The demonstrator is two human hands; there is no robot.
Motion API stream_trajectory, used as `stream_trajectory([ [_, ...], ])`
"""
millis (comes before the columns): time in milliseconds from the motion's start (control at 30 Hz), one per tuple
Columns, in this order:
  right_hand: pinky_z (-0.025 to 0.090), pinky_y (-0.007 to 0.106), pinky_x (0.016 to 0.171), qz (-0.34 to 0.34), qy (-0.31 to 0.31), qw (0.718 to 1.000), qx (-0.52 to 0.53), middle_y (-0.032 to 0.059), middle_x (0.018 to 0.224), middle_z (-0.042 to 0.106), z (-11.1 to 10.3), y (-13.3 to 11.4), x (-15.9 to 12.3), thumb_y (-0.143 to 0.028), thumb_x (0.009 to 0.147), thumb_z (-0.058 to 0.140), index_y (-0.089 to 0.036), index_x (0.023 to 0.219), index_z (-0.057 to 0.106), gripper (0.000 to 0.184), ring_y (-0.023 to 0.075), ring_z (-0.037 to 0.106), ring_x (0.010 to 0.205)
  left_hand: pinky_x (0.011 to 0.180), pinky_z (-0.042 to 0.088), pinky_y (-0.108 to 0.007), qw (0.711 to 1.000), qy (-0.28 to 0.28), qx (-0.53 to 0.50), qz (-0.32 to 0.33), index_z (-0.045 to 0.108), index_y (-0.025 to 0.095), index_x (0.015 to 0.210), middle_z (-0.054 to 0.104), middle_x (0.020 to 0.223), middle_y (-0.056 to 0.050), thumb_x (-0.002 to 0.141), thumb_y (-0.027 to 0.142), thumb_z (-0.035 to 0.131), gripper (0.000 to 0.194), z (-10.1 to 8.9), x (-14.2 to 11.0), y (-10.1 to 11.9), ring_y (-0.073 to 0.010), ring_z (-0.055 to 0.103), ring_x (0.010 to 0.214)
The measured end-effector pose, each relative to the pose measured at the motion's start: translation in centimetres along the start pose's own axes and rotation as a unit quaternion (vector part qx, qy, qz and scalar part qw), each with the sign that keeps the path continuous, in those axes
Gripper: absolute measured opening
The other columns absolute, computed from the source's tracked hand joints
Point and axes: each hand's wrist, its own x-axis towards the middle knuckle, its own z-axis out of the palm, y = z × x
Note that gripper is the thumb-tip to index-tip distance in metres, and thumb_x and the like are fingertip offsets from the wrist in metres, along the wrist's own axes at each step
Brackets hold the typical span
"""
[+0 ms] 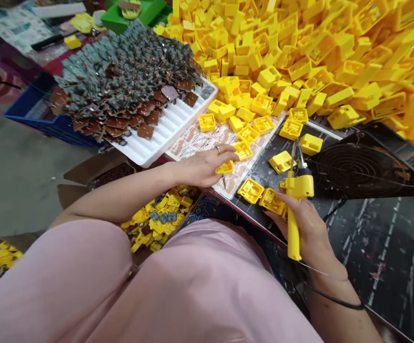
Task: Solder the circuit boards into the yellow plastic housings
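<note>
- Right hand point(309, 228): the fingers were wrapped around the handle of a yellow gun-shaped tool point(294, 209), its tip directed away from the body; contact between tip and housing could not be determined.
- Left hand point(207, 166): the fingertips lay over a small yellow housing point(224, 167), beside another housing; whether they were clamped on it could not be told.
- Open housings: one point(270, 200) lay against the right hand's fingers, with a second point(250, 190) just beside it, both open side up on the dark work surface point(378, 247).
- Stock: a large heap of yellow housings point(300, 57) spread behind the hands, and wired circuit boards point(128, 81) were piled on a white tray point(171, 138).
- Progress, as judged: only a few pieces were under handling and far more lay around them, so much appeared left; finished and unfinished pieces could not be distinguished.
- Surroundings: a black fan point(359, 166) stood right of the tool; mixed yellow parts point(160, 214) lay below the table edge.
</note>
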Motion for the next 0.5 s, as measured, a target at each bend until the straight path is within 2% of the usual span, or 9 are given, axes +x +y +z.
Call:
stream_trajectory([
  [67,0.061,0.033,0.082,0.0,0.004,1.0,0.01,0.0079,0.117,0.078,-0.1,0.1,-0.2,-0.03,0.101,0.074,-0.024,0.146,0.057,0.049,0.0229,0.077,0.093,0.123,0.053,-0.046,0.996,-0.033,-0.054,0.055,0.043,0.013,0.156,0.046,0.165,-0.026,0.095,0.009,0.05,0.061,0.3,0.0,0.5,-0.0285,0.048,0.157],
  [133,0.062,0.034,0.087,0.003,-0.005,1.0,0.013,0.0081,0.122,0.078,-0.1,0.1,-0.5,-0.031,0.101,0.074,-0.025,0.148,0.056,0.051,0.0234,0.078,0.098,0.127,0.048,-0.046,0.99,-0.071,-0.088,0.089,0.038,0.014,0.163,0.036,0.174,-0.025,0.096,0.008,0.047,0.068,0.6,0.3,1.1,-0.0271,0.037,0.165],
  [200,0.062,0.039,0.095,0.007,-0.018,1.0,0.007,0.0065,0.116,0.078,-0.1,0.0,-0.7,-0.035,0.101,0.074,-0.026,0.146,0.057,0.048,0.0236,0.078,0.095,0.13,0.045,-0.048,0.987,-0.083,-0.109,0.089,0.037,0.016,0.166,0.033,0.177,-0.023,0.1,0.019,0.051,0.067,0.0,0.9,1.0,-0.0282,0.035,0.167],
  [233,0.061,0.042,0.098,0.006,-0.018,1.0,0.004,0.0065,0.114,0.078,-0.1,0.0,-0.8,-0.038,0.101,0.075,-0.026,0.143,0.058,0.047,0.0241,0.078,0.094,0.131,0.044,-0.05,0.989,-0.069,-0.11,0.075,0.04,0.016,0.165,0.037,0.175,-0.022,0.102,0.028,0.054,0.066,-0.7,1.3,0.4,-0.0294,0.039,0.164],
  [300,0.06,0.044,0.101,0.004,0.009,1.0,-0.002,0.0084,0.115,0.079,-0.1,0.0,-0.9,-0.041,0.097,0.079,-0.024,0.139,0.06,0.049,0.0261,0.078,0.098,0.13,0.044,-0.053,0.997,-0.019,-0.077,0.008,0.049,0.018,0.16,0.052,0.166,-0.016,0.1,0.041,0.058,0.064,-3.3,2.5,-2.1,-0.0306,0.051,0.154],
  [333,0.06,0.043,0.1,0.004,0.025,1.0,-0.007,0.0096,0.118,0.079,-0.2,0.1,-1.0,-0.04,0.095,0.082,-0.023,0.138,0.06,0.051,0.027,0.078,0.101,0.127,0.046,-0.055,0.999,0.018,-0.029,-0.035,0.056,0.021,0.153,0.061,0.157,-0.013,0.1,0.038,0.055,0.056,-4.9,3.3,-3.9,-0.0295,0.058,0.145],
  [367,0.061,0.042,0.097,0.005,0.045,0.999,-0.014,0.0098,0.118,0.079,-0.2,0.1,-1.0,-0.037,0.094,0.083,-0.023,0.139,0.06,0.052,0.027,0.078,0.102,0.127,0.043,-0.058,0.994,0.044,0.034,-0.096,0.062,0.026,0.149,0.065,0.153,-0.009,0.097,0.033,0.056,0.053,-6.7,4.1,-5.9,-0.0297,0.057,0.143],
  [433,0.062,0.038,0.088,0.01,0.072,0.997,-0.036,0.0078,0.113,0.08,-0.1,0.2,-1.1,-0.029,0.095,0.081,-0.024,0.141,0.058,0.052,0.0251,0.079,0.096,0.131,0.035,-0.061,0.967,0.077,0.148,-0.191,0.066,0.032,0.144,0.064,0.153,-0.002,0.084,0.029,0.07,0.061,-9.9,6.0,-10.3,-0.0309,0.043,0.15],
  [500,0.06,0.033,0.077,0.006,0.078,0.994,-0.07,0.0051,0.104,0.081,0.0,0.1,-1.1,-0.025,0.095,0.079,-0.024,0.14,0.059,0.049,0.0219,0.078,0.084,0.131,0.031,-0.063,0.93,0.055,0.235,-0.277,0.064,0.035,0.146,0.057,0.16,0.002,0.068,0.026,0.081,0.081,-12.0,8.0,-13.9,-0.0321,0.031,0.153],
])
